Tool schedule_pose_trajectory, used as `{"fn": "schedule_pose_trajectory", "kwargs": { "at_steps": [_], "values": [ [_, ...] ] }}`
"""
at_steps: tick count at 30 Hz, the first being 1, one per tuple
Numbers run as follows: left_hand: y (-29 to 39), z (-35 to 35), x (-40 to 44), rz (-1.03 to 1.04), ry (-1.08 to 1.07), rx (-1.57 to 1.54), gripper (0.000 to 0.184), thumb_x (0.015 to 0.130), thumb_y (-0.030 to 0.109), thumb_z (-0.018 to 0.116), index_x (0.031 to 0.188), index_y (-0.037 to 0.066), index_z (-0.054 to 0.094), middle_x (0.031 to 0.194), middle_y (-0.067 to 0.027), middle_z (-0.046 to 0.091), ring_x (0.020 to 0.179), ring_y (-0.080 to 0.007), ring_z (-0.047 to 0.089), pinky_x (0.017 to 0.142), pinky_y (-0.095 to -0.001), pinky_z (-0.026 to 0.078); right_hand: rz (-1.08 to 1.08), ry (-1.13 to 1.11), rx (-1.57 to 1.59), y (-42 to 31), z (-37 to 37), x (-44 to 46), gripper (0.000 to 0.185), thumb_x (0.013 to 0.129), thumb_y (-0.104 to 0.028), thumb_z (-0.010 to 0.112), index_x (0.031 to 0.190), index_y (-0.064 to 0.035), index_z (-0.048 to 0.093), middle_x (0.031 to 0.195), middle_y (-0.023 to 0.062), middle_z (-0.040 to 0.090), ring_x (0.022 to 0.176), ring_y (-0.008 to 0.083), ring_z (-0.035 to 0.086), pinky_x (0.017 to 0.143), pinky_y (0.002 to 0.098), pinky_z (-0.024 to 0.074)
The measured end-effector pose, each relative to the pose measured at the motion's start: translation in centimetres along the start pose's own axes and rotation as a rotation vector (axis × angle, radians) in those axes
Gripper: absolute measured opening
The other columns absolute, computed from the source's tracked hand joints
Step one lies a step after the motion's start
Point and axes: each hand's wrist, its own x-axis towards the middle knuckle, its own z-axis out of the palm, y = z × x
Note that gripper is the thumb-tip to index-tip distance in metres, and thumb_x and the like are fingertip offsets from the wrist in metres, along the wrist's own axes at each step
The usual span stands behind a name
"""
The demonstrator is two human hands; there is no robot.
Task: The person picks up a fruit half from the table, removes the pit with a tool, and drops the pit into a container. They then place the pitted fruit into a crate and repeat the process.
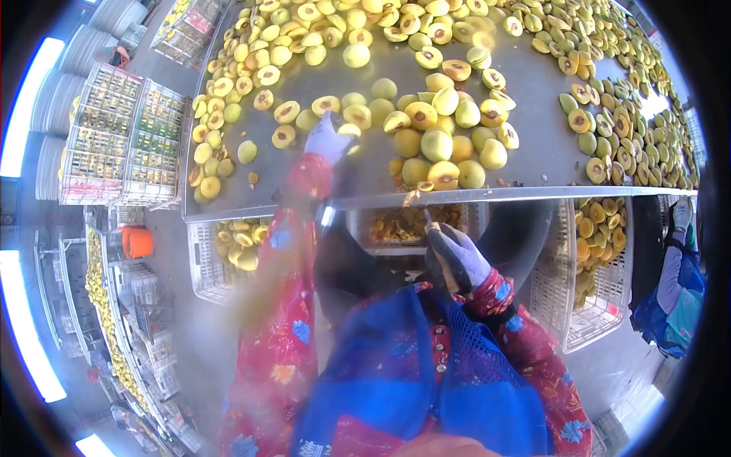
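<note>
Pale-lavender gloved left hand (329,139) blurs by round yellow-green fruit (358,116), fingers' opening unreadable; right hand (461,254) closes round one half-hidden slim tool (429,218).

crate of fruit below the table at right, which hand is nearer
Right. The right hand is in front of the table edge, left of the crate; the left hand is over the tabletop among fruit, farther off.

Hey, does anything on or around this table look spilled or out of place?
Just a little mess: small brownish scraps lie at the table's front rim, beyond the right hand. They look stray because they sit apart from the halved fruit. Nothing else clearly stands out.
</note>
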Motion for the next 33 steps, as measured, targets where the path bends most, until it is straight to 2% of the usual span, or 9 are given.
{"fn": "schedule_pose_trajectory", "kwargs": {
  "at_steps": [4,8,11,15,18,21,24,27,33],
  "values": [
    [5.0,-2.2,-6.9,-0.31,-0.27,-0.927,0.045,0.082,0.02,0.069,0.12,0.003,0.052,0.102,-0.0113,0.065,0.095,-0.0244,0.064,0.08,-0.0338,0.052,-0.259,0.089,-0.32,0.0,0.9,0.6,0.026,0.098,-0.025,0.052,0.106,-0.001,0.052,0.068,0.0079,0.058,0.054,0.0186,0.058,0.048,0.0324,0.0444],
    [5.0,-0.8,-12.1,0.162,-0.211,-0.843,0.04,0.083,0.009,0.065,0.121,0.003,0.053,0.106,-0.0094,0.063,0.095,-0.022,0.063,0.08,-0.0304,0.052,-0.981,0.166,-1.034,0.2,1.9,2.1,0.026,0.094,-0.017,0.054,0.112,0.0014,0.05,0.069,0.0195,0.061,0.059,0.0357,0.061,0.052,0.0442,0.0462],
    [8.6,-2.0,-15.5,0.221,-0.17,-0.629,0.041,0.082,0.007,0.068,0.12,0.0,0.054,0.109,-0.0103,0.062,0.094,-0.0198,0.062,0.08,-0.0296,0.052,-0.877,0.224,-0.975,-0.7,3.6,1.3,0.027,0.092,-0.016,0.056,0.11,0.0019,0.048,0.065,0.0227,0.06,0.058,0.0413,0.06,0.053,0.0496,0.0449],
    [12.0,-2.5,-18.0,-0.386,-0.262,-1.413,0.042,0.101,0.037,0.045,0.11,-0.002,0.057,0.095,-0.0092,0.063,0.077,-0.0151,0.061,0.068,-0.0265,0.051,-0.706,0.17,-0.908,-0.8,3.9,1.1,0.021,0.092,-0.017,0.057,0.099,0.0001,0.047,0.064,0.023,0.059,0.059,0.0419,0.06,0.051,0.049,0.044],
    [10.6,-1.0,-18.0,-0.216,-0.245,-1.179,0.039,0.101,0.036,0.046,0.108,0.0,0.058,0.092,-0.0075,0.063,0.076,-0.0153,0.061,0.068,-0.0263,0.05,-0.737,0.13,-0.92,-0.5,3.8,1.2,0.021,0.093,-0.018,0.056,0.094,-0.0001,0.046,0.065,0.0225,0.058,0.058,0.04,0.059,0.049,0.0463,0.0434],
    [8.6,3.4,-18.1,0.129,0.263,-0.54,0.04,0.101,0.037,0.046,0.103,-0.001,0.06,0.09,-0.008,0.063,0.074,-0.015,0.06,0.066,-0.028,0.049,-0.706,0.076,-0.779,0.3,3.7,1.4,0.022,0.096,-0.021,0.053,0.095,0.001,0.05,0.063,0.0166,0.057,0.052,0.0313,0.058,0.048,0.0404,0.0439],
    [10.2,2.0,-19.0,-0.24,-0.048,-1.056,0.039,0.101,0.033,0.044,0.109,-0.002,0.059,0.094,-0.0121,0.062,0.079,-0.0192,0.06,0.069,-0.0334,0.049,-0.288,-0.032,-0.311,-0.3,3.8,1.2,0.025,0.098,-0.023,0.05,0.097,0.001,0.053,0.063,0.0093,0.055,0.05,0.0202,0.055,0.049,0.0343,0.0445],
    [8.9,3.4,-19.3,0.042,0.069,-0.61,0.035,0.101,0.025,0.043,0.119,-0.003,0.053,0.101,-0.0141,0.061,0.088,-0.0217,0.06,0.076,-0.0343,0.05,-0.027,-0.085,-0.198,-2.1,3.1,1.0,0.021,0.097,-0.021,0.052,0.1,-0.0001,0.055,0.065,0.0084,0.056,0.054,0.0219,0.056,0.054,0.0348,0.0477],
    [7.9,2.2,-19.5,0.235,0.08,-0.861,0.047,0.088,0.015,0.068,0.126,-0.004,0.049,0.118,-0.0156,0.057,0.105,-0.022,0.058,0.092,-0.0309,0.047,-0.654,0.06,-0.754,0.6,1.8,1.0,0.016,0.092,-0.01,0.056,0.102,0.002,0.052,0.074,0.0183,0.06,0.066,0.039,0.06,0.063,0.0433,0.0493]
  ]
}}
